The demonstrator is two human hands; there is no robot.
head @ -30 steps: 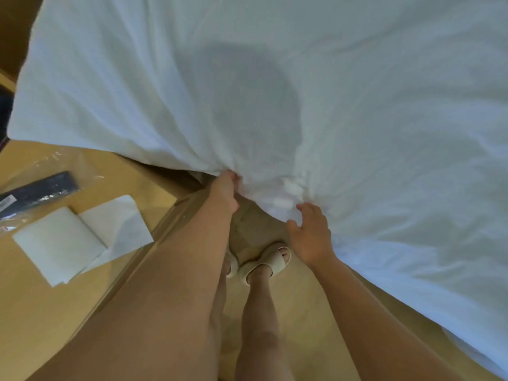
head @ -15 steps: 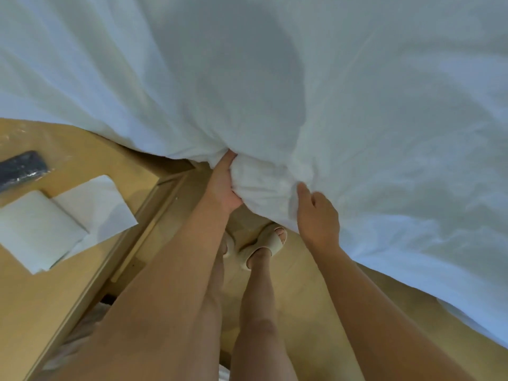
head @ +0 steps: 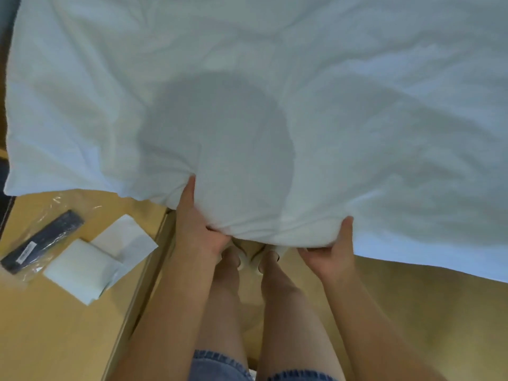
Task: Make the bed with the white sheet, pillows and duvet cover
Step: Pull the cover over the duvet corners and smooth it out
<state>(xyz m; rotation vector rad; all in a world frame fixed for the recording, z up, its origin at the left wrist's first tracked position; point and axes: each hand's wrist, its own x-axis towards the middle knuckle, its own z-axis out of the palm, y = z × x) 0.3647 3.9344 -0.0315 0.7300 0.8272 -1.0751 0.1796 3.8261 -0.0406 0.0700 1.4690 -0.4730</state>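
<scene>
Bedroom, probably hotel: white duvet (head: 275, 92) over bed, wrapped remote (head: 41, 244) on wooden bedside surface (head: 55, 339).

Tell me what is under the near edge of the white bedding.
Under the white bedding's lifted near edge, the fingers of the left hand and right hand grip it from below, and pale sandals partly show. The mattress is covered, unseen.

the white duvet cover (head: 275, 92) runs past the top and right edges and hides both hands' fingers and the feet. the label (head: 25, 251) on the dark bagged item (head: 41, 240) is unreadable.
</scene>
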